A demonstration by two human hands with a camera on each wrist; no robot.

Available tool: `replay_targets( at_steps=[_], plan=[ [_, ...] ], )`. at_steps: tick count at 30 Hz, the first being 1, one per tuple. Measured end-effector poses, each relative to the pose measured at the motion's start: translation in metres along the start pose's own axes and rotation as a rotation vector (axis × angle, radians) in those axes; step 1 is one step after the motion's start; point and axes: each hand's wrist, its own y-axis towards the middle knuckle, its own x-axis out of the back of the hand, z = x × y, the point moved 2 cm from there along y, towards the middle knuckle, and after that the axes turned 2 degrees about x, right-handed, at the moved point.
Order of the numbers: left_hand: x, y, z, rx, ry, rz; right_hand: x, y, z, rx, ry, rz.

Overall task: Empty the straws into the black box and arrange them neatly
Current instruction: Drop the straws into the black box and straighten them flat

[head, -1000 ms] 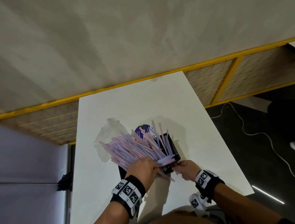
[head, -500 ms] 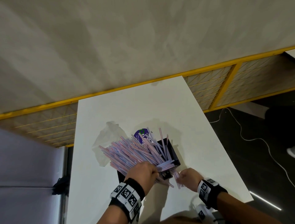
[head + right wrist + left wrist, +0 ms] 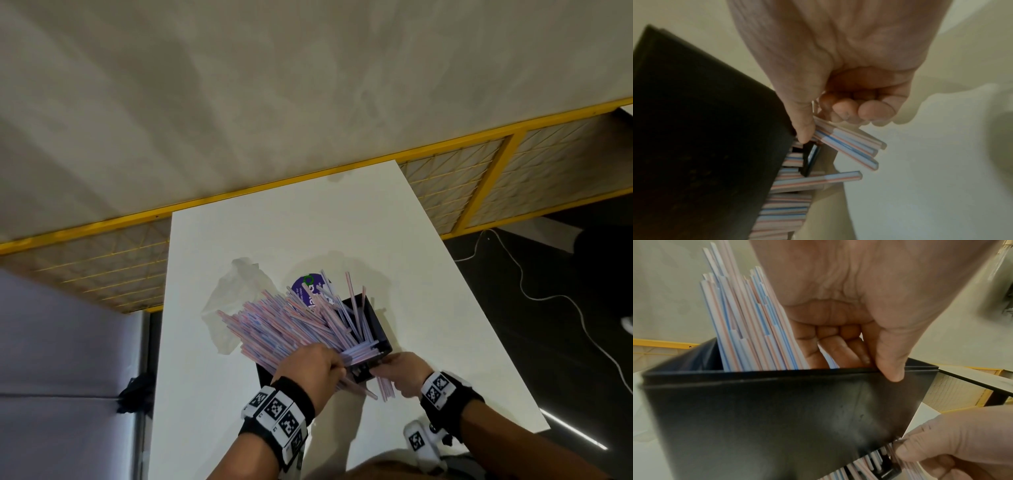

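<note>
The black box (image 3: 373,325) stands near the front of the white table (image 3: 274,236). A big fan of pink-and-blue striped straws (image 3: 281,325) leans out of it to the left. My left hand (image 3: 329,363) grips the box's near wall (image 3: 777,410): its thumb (image 3: 892,369) is outside and its curled fingers (image 3: 838,347) are inside against the straws (image 3: 748,331). My right hand (image 3: 387,371) pinches a few straws (image 3: 851,146) that poke out of a slot at the box's near lower end. That right hand (image 3: 818,125) touches the box's corner (image 3: 715,129).
A crumpled clear plastic bag (image 3: 236,298) with a purple label (image 3: 303,286) lies just behind the straws. A yellow mesh fence (image 3: 455,192) runs behind the table. To the right, a white cable (image 3: 548,301) lies on the dark floor.
The right hand has closed on straws sticking out at the box's near end and drawn them slightly toward me. The left hand stays on the box. The head camera has shifted.
</note>
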Motion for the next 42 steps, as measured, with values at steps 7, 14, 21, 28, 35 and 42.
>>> replay_targets(
  at_steps=[7, 14, 21, 28, 35, 42],
  plan=[
    [0.0, 0.0, 0.0, -0.002, -0.004, -0.001, 0.002, 0.003, -0.003, 0.156, -0.244, -0.043],
    [0.0, 0.002, 0.003, -0.005, -0.011, 0.001, 0.009, -0.001, -0.013, 0.14, -0.452, 0.001],
    [-0.003, 0.003, 0.005, -0.017, 0.003, -0.016, 0.008, -0.007, -0.012, 0.123, -0.597, -0.056],
    [-0.006, 0.004, 0.007, -0.026, 0.01, -0.025, -0.002, -0.004, 0.0, 0.182, -0.29, -0.085],
    [-0.007, 0.004, 0.009, -0.017, -0.001, -0.025, 0.0, -0.004, -0.001, 0.205, -0.3, -0.054],
    [-0.008, 0.006, 0.011, -0.005, -0.005, -0.022, 0.009, -0.009, -0.01, 0.266, -0.466, -0.012]
  ],
)
